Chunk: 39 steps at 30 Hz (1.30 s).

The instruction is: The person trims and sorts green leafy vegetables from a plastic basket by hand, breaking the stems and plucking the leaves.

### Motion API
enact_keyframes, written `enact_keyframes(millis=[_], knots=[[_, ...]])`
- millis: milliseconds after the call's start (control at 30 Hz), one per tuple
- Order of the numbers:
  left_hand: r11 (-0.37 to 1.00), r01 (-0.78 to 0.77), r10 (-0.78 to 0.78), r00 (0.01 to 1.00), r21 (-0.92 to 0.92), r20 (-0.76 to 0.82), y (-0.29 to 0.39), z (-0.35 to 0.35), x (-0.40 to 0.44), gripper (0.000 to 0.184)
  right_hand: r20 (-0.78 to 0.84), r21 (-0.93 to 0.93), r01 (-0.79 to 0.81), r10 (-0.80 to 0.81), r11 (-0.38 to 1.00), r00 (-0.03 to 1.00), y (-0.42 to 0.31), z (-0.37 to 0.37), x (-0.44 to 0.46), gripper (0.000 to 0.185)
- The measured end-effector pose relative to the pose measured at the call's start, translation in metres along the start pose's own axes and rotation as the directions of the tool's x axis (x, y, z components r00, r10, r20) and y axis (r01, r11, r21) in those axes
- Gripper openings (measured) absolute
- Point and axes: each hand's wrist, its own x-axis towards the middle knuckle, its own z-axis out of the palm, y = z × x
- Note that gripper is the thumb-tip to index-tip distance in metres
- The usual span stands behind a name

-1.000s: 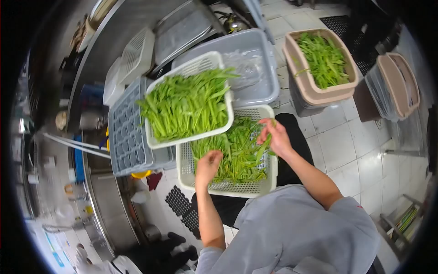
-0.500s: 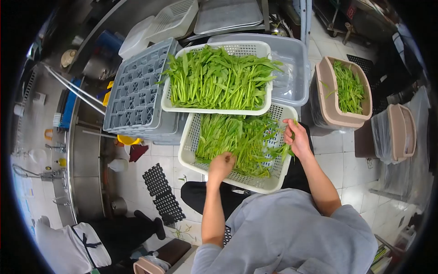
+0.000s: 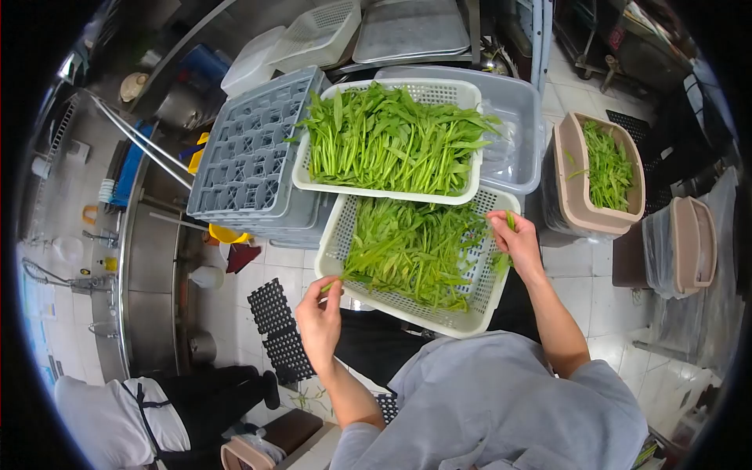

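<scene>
Leafy greens [image 3: 407,258] lie in a loose heap in the lower basket [image 3: 450,323], a white perforated one in front of the person, above the black-trousered legs. The left hand [image 3: 317,321] is at the basket's near left corner, thumb and fingers pinching a short green stem [image 3: 328,287]. The right hand [image 3: 518,244] is at the right rim, its fingertips closed on a green sprig [image 3: 510,221]; more leaf hangs beneath that hand, and whether it is gripped too I cannot tell.

Just beyond, the upper basket [image 3: 384,193] overlaps the lower one's far edge and holds long stems [image 3: 392,149] laid mostly side by side. A grey rack [image 3: 243,149] stands to its left, and a grey tub [image 3: 517,160] reaches out behind it on the right. Farther right, a beige-rimmed bin [image 3: 576,164] contains more green leaves [image 3: 607,176]. At lower left, well apart, is another person [image 3: 129,419] in a white top.
</scene>
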Motion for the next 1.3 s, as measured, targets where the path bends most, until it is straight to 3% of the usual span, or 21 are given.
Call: enact_keyframes(millis=[100,167,233,300,400,467,500,567,667,800,867,1000,1067,1167,1300], knots=[[0.992,-0.055,0.035,0.984,-0.112,-0.176,0.006,-0.023,-0.009,0.015,-0.004,-0.092,0.039,-0.039,0.995,0.999,-0.01,0.006,-0.004,0.017],[0.99,-0.133,0.141,0.958,0.05,-0.248,0.006,-0.028,-0.008,0.013,-0.002,-0.139,0.062,-0.063,0.988,0.998,-0.01,0.01,-0.004,0.017],[0.958,-0.26,0.266,0.963,0.12,-0.038,0.02,-0.02,-0.004,0.013,0.054,-0.16,0.114,-0.107,0.981,0.993,-0.009,0.014,-0.003,0.016],[0.979,-0.201,0.203,0.933,0.034,-0.296,0.023,-0.033,0.001,0.012,0.068,-0.207,0.12,-0.108,0.971,0.992,-0.013,0.018,-0.002,0.016],[0.949,-0.276,0.303,0.933,0.155,-0.192,0.038,-0.035,0.002,0.013,0.082,-0.272,0.133,-0.115,0.953,0.99,-0.01,0.025,-0.009,0.015],[0.97,-0.233,0.238,0.967,0.067,-0.091,0.042,-0.039,0.003,0.013,0.111,-0.331,0.159,-0.129,0.93,0.985,-0.015,0.028,-0.01,0.015],[0.97,-0.218,0.199,0.967,-0.104,-0.162,0.04,-0.044,0.004,0.014,0.108,-0.326,0.157,-0.129,0.932,0.986,-0.018,0.029,-0.013,0.015],[0.934,-0.255,0.211,0.959,-0.251,-0.192,0.037,-0.051,0.003,0.016,0.119,-0.344,0.138,-0.102,0.929,0.988,-0.025,0.03,-0.015,0.016],[0.925,-0.22,0.213,0.975,-0.31,-0.059,0.038,-0.042,0.003,0.016,0.133,-0.338,0.19,-0.153,0.922,0.979,-0.027,0.034,-0.014,0.017],[0.929,-0.179,0.191,0.982,-0.324,0.003,0.034,-0.029,0.007,0.017,0.168,-0.342,0.256,-0.209,0.904,0.963,-0.041,0.044,-0.018,0.015],[0.921,-0.176,0.206,0.977,-0.347,0.051,0.032,-0.021,0.009,0.018,0.206,-0.35,0.471,-0.424,0.81,0.882,-0.049,0.053,-0.019,0.012],[0.918,-0.126,0.189,0.973,-0.376,0.134,0.026,-0.006,0.008,0.018,0.345,-0.369,0.634,-0.534,0.679,0.772,-0.069,0.069,-0.025,0.011],[0.918,-0.108,0.184,0.968,-0.383,0.169,0.025,0.004,0.008,0.018,0.475,-0.277,0.778,-0.623,0.564,0.621,-0.067,0.08,-0.025,0.013],[0.922,-0.073,0.168,0.96,-0.381,0.225,0.025,0.014,0.007,0.018,0.604,-0.381,0.805,-0.537,0.455,0.59,-0.069,0.093,-0.03,0.015],[0.895,0.008,0.142,0.942,-0.446,0.303,0.018,0.03,0.003,0.018,0.617,-0.441,0.804,-0.515,0.398,0.594,-0.059,0.106,-0.031,0.019]])
